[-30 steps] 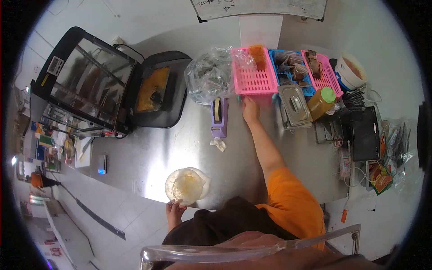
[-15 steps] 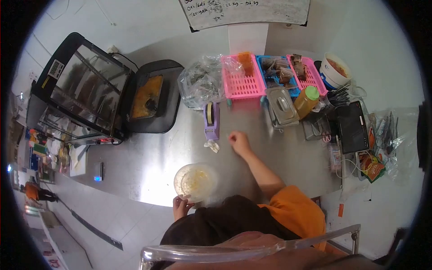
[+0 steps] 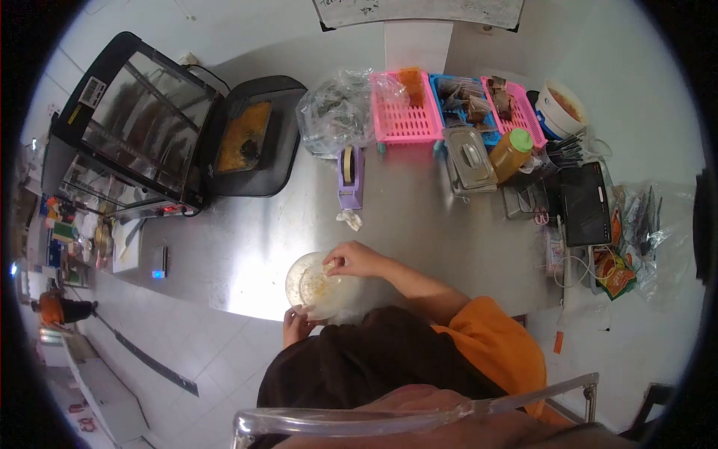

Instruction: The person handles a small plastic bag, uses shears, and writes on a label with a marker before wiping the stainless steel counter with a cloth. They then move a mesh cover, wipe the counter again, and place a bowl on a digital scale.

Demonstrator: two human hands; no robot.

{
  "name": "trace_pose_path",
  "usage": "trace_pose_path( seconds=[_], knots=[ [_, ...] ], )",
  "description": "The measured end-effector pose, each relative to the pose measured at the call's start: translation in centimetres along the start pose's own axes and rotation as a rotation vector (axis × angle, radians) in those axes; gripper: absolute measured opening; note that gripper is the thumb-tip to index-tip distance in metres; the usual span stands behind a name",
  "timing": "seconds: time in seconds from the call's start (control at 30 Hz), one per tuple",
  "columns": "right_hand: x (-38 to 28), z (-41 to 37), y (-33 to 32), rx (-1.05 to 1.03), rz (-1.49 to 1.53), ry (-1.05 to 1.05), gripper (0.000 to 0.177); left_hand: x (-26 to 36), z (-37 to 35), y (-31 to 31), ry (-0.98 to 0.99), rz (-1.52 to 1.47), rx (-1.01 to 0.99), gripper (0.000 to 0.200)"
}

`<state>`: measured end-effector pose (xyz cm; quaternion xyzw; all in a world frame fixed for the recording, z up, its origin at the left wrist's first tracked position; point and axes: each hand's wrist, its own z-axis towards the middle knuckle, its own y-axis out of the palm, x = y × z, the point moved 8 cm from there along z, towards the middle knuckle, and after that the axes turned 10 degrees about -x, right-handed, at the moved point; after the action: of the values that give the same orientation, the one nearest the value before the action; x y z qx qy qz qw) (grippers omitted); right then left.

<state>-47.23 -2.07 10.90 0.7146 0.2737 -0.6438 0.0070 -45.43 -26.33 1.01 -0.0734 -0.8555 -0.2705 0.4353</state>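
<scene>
A whitish bowl (image 3: 296, 278) with pale yellow crumbly contents sits near the front edge of the steel table. At its near left rim, my left hand (image 3: 297, 323) grips the bowl with its fingers closed on the edge. My right hand (image 3: 354, 260) is over the bowl's far right side, fingers pinched together and pointing inward. Whatever is between those fingertips is too small to make out. Beyond the bowl stands a purple tape dispenser (image 3: 349, 191), with a crumpled white scrap (image 3: 349, 219) in front of it.
A glass display case (image 3: 142, 127) and a black tray (image 3: 280, 165) are at the left. Along the back are a clear plastic bag (image 3: 333, 123), a pink basket (image 3: 407, 131), a lidded metal container (image 3: 473, 157) and a green-capped bottle (image 3: 511, 155). A tablet (image 3: 583, 206) stands at right.
My right hand has moved left and nearer, from the table beside the tape dispenser to over the bowl. My left hand stays at the rim. The view has tilted slightly downward.
</scene>
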Motion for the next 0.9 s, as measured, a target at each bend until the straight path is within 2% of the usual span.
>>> trace_pose_path(
  seconds=[0.1,0.2,0.3,0.4,0.47,0.5,0.57,0.67,0.77,0.87,0.9],
  knots=[
    [2.9,-0.2,-3.8,0.595,-0.311,-0.064,0.018,0.4,-0.4,0.0,-0.011,-0.072,0.031,0.031],
    [5.2,-1.0,-5.0,0.916,-0.681,0.022,0.013,0.4,-1.0,-0.6,-0.001,-0.088,0.078,0.031],
    [10.1,0.0,-4.1,0.753,-0.628,-0.024,0.013,0.3,-1.3,-1.7,0.015,-0.07,0.13,0.03],
    [10.8,-3.9,-6.9,0.923,-0.591,-0.063,0.013,-0.3,-2.0,-3.3,0.062,-0.094,0.156,0.027],
    [13.2,-8.5,-12.3,1.191,-0.451,0.181,0.014,-0.4,-2.0,-4.0,0.058,-0.106,0.173,0.03],
    [16.4,-9.4,-15.0,1.263,-0.666,0.298,0.017,-0.7,-2.2,-4.3,0.088,-0.086,0.152,0.029],
    [16.0,-11.6,-19.3,1.384,-0.613,0.411,0.02,-1.4,-2.2,-4.9,0.145,-0.047,0.106,0.028],
    [17.3,-11.9,-22.9,1.347,-0.406,0.569,0.021,-1.0,-2.2,-3.0,0.068,-0.155,0.137,0.028],
    [21.4,-10.7,-24.0,1.38,-0.66,0.533,0.021,-0.2,-2.4,-1.2,0.025,-0.082,0.139,0.029],
    [20.2,-10.4,-22.3,1.372,-0.143,0.504,0.019,1.2,-3.0,1.1,0.048,0.042,0.143,0.03],
    [19.4,-8.9,-20.9,1.295,-0.19,0.397,0.018,1.1,-2.9,0.9,0.042,0.034,0.135,0.03]
  ],
)
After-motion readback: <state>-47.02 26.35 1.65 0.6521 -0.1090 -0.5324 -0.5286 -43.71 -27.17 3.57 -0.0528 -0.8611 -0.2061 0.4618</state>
